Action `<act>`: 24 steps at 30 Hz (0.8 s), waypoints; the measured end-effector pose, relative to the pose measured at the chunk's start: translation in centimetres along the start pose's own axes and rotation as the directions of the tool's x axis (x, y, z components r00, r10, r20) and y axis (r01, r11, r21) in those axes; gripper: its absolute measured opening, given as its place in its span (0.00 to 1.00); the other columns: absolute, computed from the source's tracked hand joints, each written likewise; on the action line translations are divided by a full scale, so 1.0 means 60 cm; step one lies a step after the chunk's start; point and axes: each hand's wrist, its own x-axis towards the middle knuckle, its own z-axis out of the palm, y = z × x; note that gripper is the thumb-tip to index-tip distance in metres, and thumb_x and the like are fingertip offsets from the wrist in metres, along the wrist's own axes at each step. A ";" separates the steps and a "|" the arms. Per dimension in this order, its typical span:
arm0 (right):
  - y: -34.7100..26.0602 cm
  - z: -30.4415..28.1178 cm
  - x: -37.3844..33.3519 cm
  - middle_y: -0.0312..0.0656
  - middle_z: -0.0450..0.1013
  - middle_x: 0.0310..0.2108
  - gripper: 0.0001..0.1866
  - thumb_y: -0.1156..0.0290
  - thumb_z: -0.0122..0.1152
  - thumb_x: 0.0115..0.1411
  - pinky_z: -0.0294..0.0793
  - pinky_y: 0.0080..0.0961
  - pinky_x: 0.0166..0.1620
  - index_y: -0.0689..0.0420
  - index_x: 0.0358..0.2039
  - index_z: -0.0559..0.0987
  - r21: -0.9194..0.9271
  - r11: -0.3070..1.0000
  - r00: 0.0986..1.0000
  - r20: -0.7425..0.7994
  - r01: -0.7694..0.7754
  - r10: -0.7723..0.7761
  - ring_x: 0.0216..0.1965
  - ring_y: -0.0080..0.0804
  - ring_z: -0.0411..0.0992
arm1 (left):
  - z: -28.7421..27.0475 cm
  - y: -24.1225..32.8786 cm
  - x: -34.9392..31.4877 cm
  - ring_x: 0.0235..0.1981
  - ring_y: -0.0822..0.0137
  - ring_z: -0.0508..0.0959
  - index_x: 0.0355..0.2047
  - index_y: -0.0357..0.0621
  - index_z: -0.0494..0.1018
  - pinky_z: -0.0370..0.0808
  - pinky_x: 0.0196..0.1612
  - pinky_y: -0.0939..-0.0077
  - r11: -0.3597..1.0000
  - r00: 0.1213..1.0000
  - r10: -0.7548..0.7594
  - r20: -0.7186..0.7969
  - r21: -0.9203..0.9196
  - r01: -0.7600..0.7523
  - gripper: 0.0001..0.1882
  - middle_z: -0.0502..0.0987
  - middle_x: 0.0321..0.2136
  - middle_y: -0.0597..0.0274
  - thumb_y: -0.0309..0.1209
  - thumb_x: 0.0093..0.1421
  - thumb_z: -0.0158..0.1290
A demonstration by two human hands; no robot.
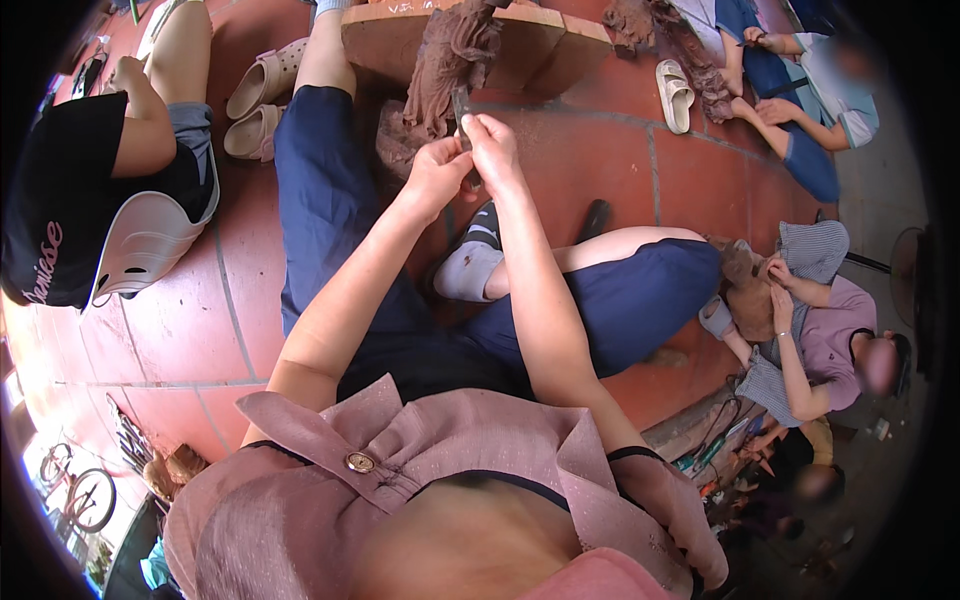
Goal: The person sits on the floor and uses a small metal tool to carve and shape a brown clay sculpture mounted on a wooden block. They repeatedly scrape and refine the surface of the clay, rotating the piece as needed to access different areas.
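Ahead of me stands a reddish-brown wood carving [455,55] with deep folds cut into it, upright against a thick wooden block. My right hand [492,152] is closed around a narrow grey carving tool [461,104], its thumb laid along it. The tool's upper end reaches the lower part of the carving; whether it touches cannot be told. Tucked close beside it, my left hand [438,175] is closed at the tool's lower part, fingers partly hidden. Below the carving lies a rough brown piece of wood [398,140].
The thick wooden block [540,45] stands on the red tiled floor [610,150]. At left, a person sits on a white plastic chair [155,235], near beige clogs [262,85]. White sandals [675,97] lie to the right. Other people work at right, one holding a brown carving [750,295].
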 end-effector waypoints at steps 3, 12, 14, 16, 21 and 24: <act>0.017 0.004 0.006 0.35 0.70 0.17 0.16 0.66 0.55 0.62 0.66 0.24 0.25 0.63 0.21 0.74 -0.047 0.995 0.995 -0.037 0.092 -0.094 0.20 0.18 0.64 | -0.005 -0.018 -0.004 0.21 0.78 0.73 0.36 0.38 0.72 0.76 0.23 0.82 0.999 1.000 0.002 -0.027 0.040 -0.001 0.07 0.74 0.26 0.66 0.28 0.65 0.46; -0.005 0.012 -0.001 0.33 0.69 0.19 0.16 0.64 0.54 0.63 0.66 0.22 0.26 0.62 0.22 0.75 0.056 0.998 0.999 0.015 0.035 -0.035 0.22 0.19 0.65 | -0.015 -0.018 0.001 0.18 0.79 0.72 0.37 0.39 0.72 0.75 0.22 0.84 0.997 0.999 0.040 -0.023 0.070 -0.039 0.07 0.75 0.26 0.67 0.28 0.65 0.46; 0.001 0.007 -0.021 0.31 0.69 0.20 0.15 0.65 0.53 0.64 0.65 0.21 0.26 0.60 0.24 0.75 0.109 0.992 0.998 0.039 -0.059 0.055 0.22 0.17 0.64 | -0.011 -0.022 -0.010 0.18 0.79 0.72 0.37 0.37 0.73 0.74 0.21 0.84 0.998 1.000 0.007 0.001 0.061 -0.007 0.07 0.75 0.25 0.67 0.28 0.65 0.47; 0.004 0.004 -0.037 0.31 0.70 0.21 0.14 0.65 0.53 0.65 0.66 0.20 0.26 0.60 0.26 0.76 0.169 0.984 0.998 -0.005 -0.061 0.063 0.22 0.17 0.64 | -0.009 -0.040 -0.009 0.17 0.79 0.72 0.36 0.37 0.73 0.74 0.21 0.84 0.995 1.000 0.010 0.018 0.100 -0.012 0.07 0.75 0.25 0.66 0.27 0.65 0.46; 0.002 -0.014 -0.026 0.32 0.73 0.22 0.11 0.68 0.55 0.65 0.68 0.18 0.26 0.62 0.30 0.78 0.205 0.978 0.999 -0.014 0.043 -0.041 0.22 0.17 0.67 | -0.006 -0.057 0.018 0.26 0.77 0.73 0.37 0.42 0.73 0.73 0.29 0.82 0.987 0.994 0.114 0.000 0.117 -0.113 0.08 0.74 0.27 0.70 0.31 0.67 0.45; 0.003 -0.011 -0.011 0.32 0.73 0.19 0.12 0.68 0.56 0.63 0.66 0.17 0.24 0.63 0.27 0.78 0.046 0.990 0.988 -0.083 0.135 -0.131 0.19 0.17 0.66 | -0.019 -0.048 0.034 0.24 0.77 0.72 0.34 0.43 0.72 0.72 0.28 0.82 0.999 0.999 0.034 0.037 -0.036 -0.033 0.09 0.73 0.25 0.69 0.32 0.67 0.44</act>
